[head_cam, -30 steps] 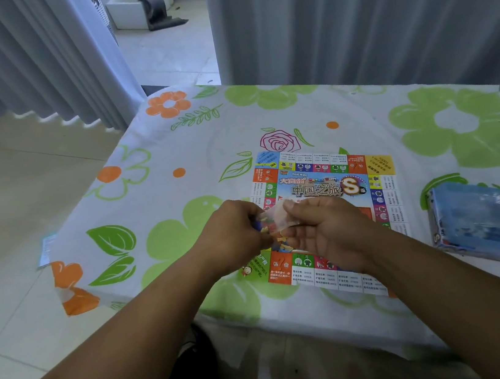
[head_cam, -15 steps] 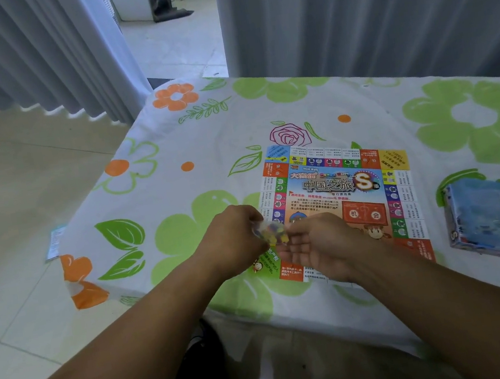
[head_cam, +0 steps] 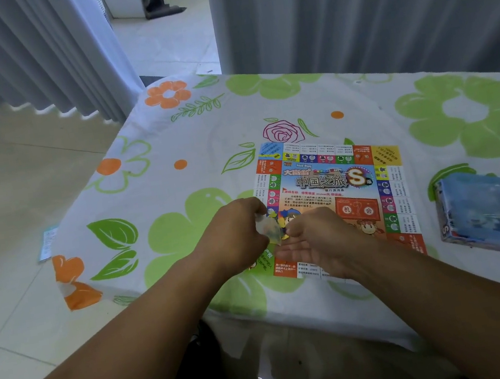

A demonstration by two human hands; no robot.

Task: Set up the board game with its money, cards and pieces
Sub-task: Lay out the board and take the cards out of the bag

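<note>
— Where is the small clear bag of pieces?
— Over the near left corner of the game board, between the two hands. The left hand grips it, fingers curled round its left side.
— And the right hand?
— Its thumb meets the bag's right edge, with the fingers fairly straight beneath. Whether it really pinches, I cannot tell.
— The blue game box?
— Right of the board, apart from it. Both lie on the flowered tablecloth.
</note>
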